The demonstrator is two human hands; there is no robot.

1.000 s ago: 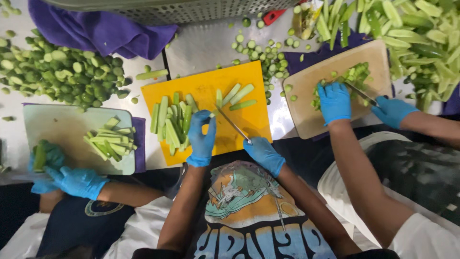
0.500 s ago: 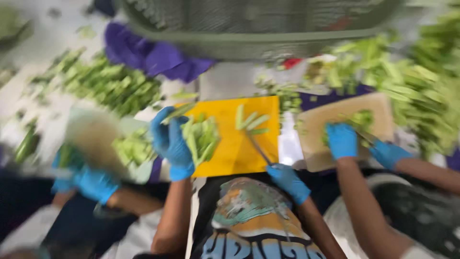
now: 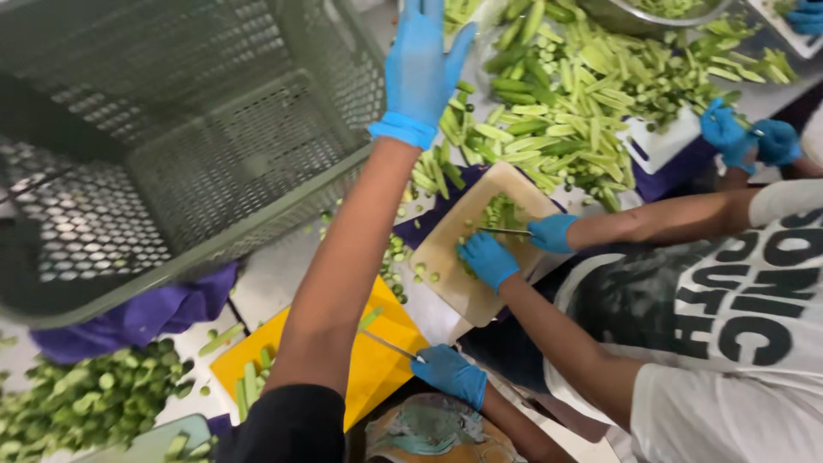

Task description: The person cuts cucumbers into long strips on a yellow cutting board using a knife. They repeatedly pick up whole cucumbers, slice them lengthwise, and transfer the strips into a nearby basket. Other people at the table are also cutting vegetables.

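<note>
My left hand (image 3: 420, 69), in a blue glove, is stretched far out over the table with flat, empty fingers, at the near edge of a big heap of long green vegetable sticks (image 3: 557, 111). My right hand (image 3: 450, 373), also gloved, grips a knife (image 3: 390, 345) whose blade lies over the yellow cutting board (image 3: 377, 369). A few cut green strips (image 3: 249, 381) lie on the board's left part. My left forearm crosses above the board.
A large green mesh crate (image 3: 171, 146) stands at the left on a purple cloth (image 3: 146, 313). Chopped green pieces (image 3: 77, 394) pile up at lower left. On my right, a co-worker's gloved hands (image 3: 514, 244) cut on a wooden board (image 3: 454, 274); other gloved hands (image 3: 746, 137) work at the far right.
My left hand left the strips on the yellow board and reached far forward to the vegetable heap. The view swung left and closer to the crate. My right hand kept the knife.
</note>
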